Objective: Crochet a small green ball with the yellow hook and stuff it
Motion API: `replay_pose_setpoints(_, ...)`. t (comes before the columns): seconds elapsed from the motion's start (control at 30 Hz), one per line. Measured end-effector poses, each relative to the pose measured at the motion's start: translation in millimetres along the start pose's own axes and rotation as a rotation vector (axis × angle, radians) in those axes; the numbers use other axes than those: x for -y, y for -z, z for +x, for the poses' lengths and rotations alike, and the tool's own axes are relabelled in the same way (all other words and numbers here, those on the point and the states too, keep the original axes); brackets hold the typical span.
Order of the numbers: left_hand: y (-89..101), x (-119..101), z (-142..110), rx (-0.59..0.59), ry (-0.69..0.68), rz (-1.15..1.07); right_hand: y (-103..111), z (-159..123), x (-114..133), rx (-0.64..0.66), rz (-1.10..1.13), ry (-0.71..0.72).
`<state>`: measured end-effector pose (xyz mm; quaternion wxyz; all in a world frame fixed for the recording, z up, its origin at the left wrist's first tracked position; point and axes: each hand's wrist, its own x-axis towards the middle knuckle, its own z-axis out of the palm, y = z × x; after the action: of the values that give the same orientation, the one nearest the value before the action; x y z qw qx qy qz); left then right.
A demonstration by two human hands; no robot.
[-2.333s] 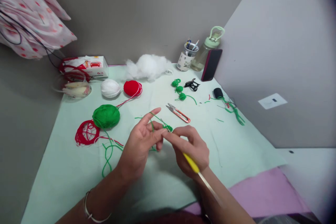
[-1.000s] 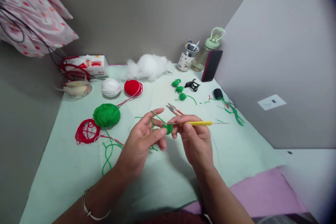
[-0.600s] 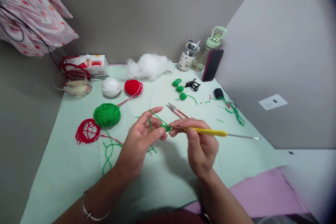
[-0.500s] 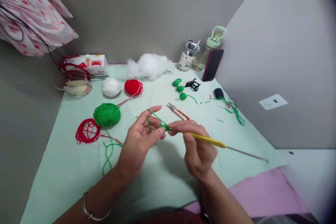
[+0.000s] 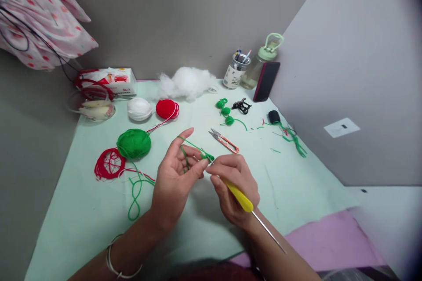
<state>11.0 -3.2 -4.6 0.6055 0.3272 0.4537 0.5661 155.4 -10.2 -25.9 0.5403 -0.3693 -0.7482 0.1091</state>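
Stitching seems in progress: left hand point(image 5: 173, 182) pinches green piece point(image 5: 208, 157), right hand point(image 5: 242, 180) grips hook point(image 5: 244, 202); next probably needs taut yarn point(image 5: 194, 145).

Pinched in the left hand point(image 5: 174, 180), a small green crocheted piece point(image 5: 208, 157), green yarn point(image 5: 193, 144) stretched taut up-left. In the right hand point(image 5: 235, 182), a yellow-handled crochet hook point(image 5: 244, 203), slanting down rightward, upper metal end at the piece.
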Motion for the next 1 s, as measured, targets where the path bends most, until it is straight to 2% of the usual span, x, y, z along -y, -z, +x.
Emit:
replay_pose_setpoints(0.1,-0.4,-1.5,-0.8,0.005,0.033,-0.036,-2.3,-7.1,-4.1,-0.029,-0.133,0.051)
replay_pose_setpoints(0.17,0.1,-3.5,0.0,0.056,0.124,-0.119,-2.1,-10.4,-7.6,-0.017,-0.18,0.103)
replay_pose_setpoints(0.27,2.0,-7.0,3.2,0.162,0.32,-0.254,0.9,-7.5,-10.4,-0.068,-0.067,0.072)
replay_pose_setpoints(0.37,5.2,-9.8,6.8,0.188,0.407,-0.319,5.3,1.6,-10.9,-0.063,0.143,-0.065)
replay_pose_setpoints(0.43,7.3,-11.1,8.1,0.177,0.387,-0.319,7.7,6.7,-12.0,-0.059,0.288,-0.171)
replay_pose_setpoints(0.57,8.3,-12.2,7.5,0.155,0.292,-0.25,9.1,12.2,-17.4,-0.135,0.631,-0.396)
replay_pose_setpoints(0.67,6.3,-9.8,5.1,0.14,0.213,-0.184,7.4,14.4,-19.8,-0.136,0.779,-0.473)
replay_pose_setpoints(0.8,3.9,-2.8,2.5,0.15,0.15,-0.105,2.5,13.3,-16.5,-0.066,0.615,-0.403)
replay_pose_setpoints(0.93,3.7,2.3,2.4,0.113,0.136,-0.088,-2.7,3.2,-13.1,-0.043,0.31,-0.217)
replay_pose_setpoints(1.0,4.3,2.6,4.2,0.125,0.172,-0.121,-3.6,-2.1,-14.2,-0.034,0.148,-0.118)
